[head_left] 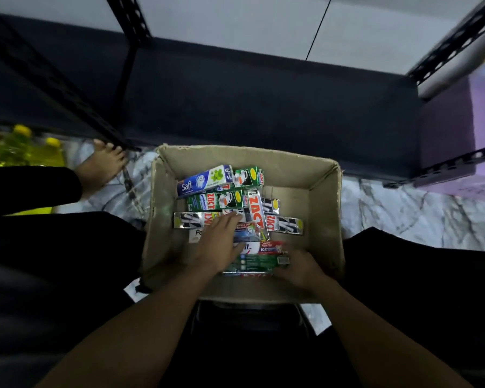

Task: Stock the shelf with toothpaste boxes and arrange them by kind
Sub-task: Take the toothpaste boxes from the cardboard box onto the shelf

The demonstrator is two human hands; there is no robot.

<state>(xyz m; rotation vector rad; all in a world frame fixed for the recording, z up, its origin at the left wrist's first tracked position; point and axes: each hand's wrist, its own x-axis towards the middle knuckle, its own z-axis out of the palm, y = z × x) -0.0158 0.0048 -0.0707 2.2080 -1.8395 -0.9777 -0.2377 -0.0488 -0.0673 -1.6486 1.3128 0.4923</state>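
Many toothpaste boxes (216, 201) loose in carton (326, 208) before shelf (263, 107). Left hand (217, 245) flat on top, fingers straight; right hand (301, 268) at green box (252, 263) end, grip unclear. Likely light, stiff, glossy: pinch long sides mid-length.

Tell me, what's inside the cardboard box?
Toothpaste boxes lie jumbled in the cardboard box: a blue box, green boxes, silver boxes. The left hand and right hand reach in and cover the boxes underneath them.
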